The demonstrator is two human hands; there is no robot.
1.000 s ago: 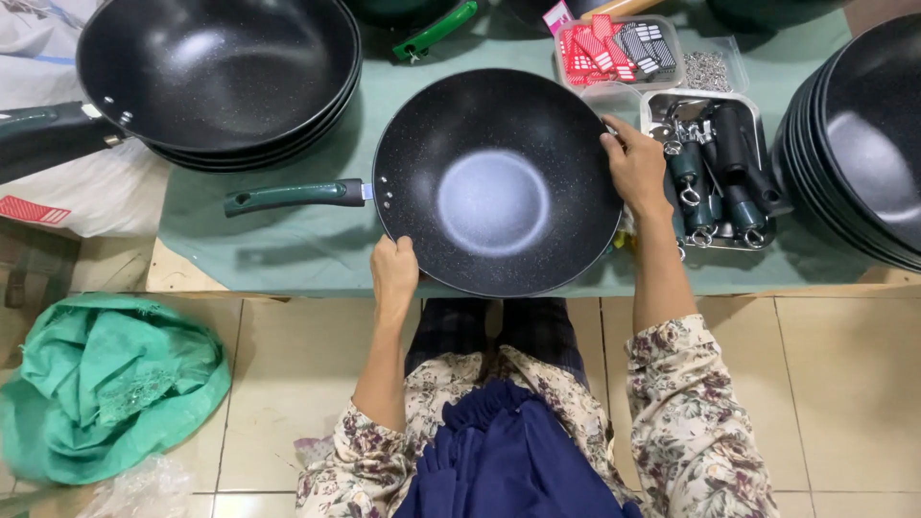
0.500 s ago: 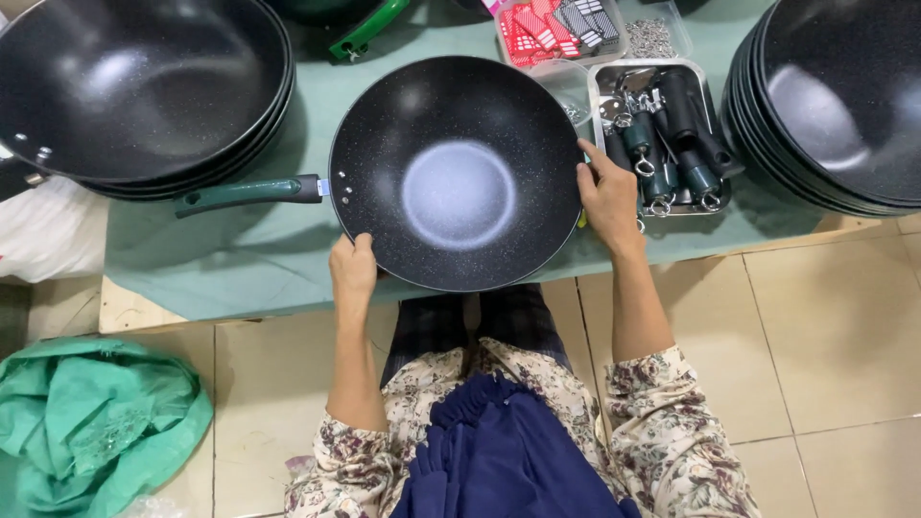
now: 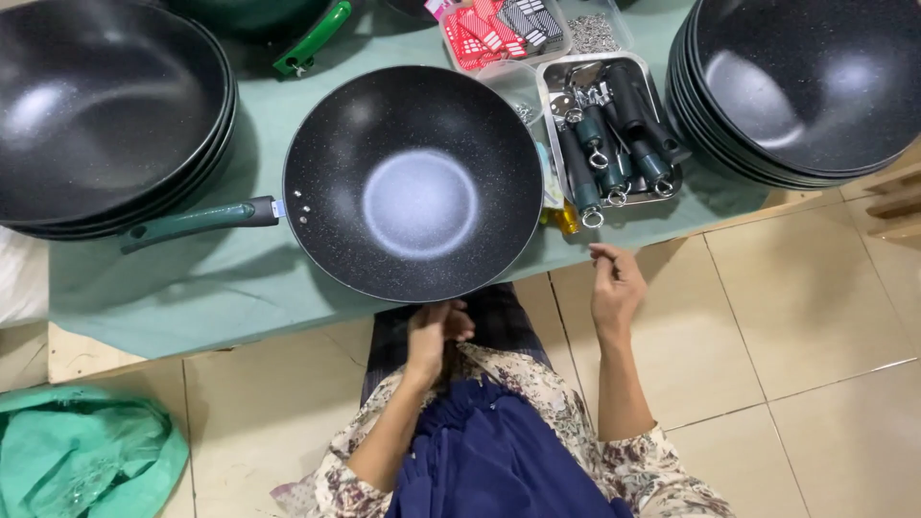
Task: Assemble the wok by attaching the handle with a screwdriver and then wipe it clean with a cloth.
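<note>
Wok (image 3: pixel 414 182) sits at the centre of the frame on the green-covered counter (image 3: pixel 192 288), its green handle (image 3: pixel 197 221) pointing left and its near rim hanging over the edge. Black and speckled inside, it has a pale, shiny flat bottom and three rivets by the handle. Both hands hang empty below it: the left hand (image 3: pixel 434 331) loosely curled just under the rim, the right hand (image 3: pixel 614 286) half open, fingers relaxed. A steady hold would want both hands on opposite rims.
</note>
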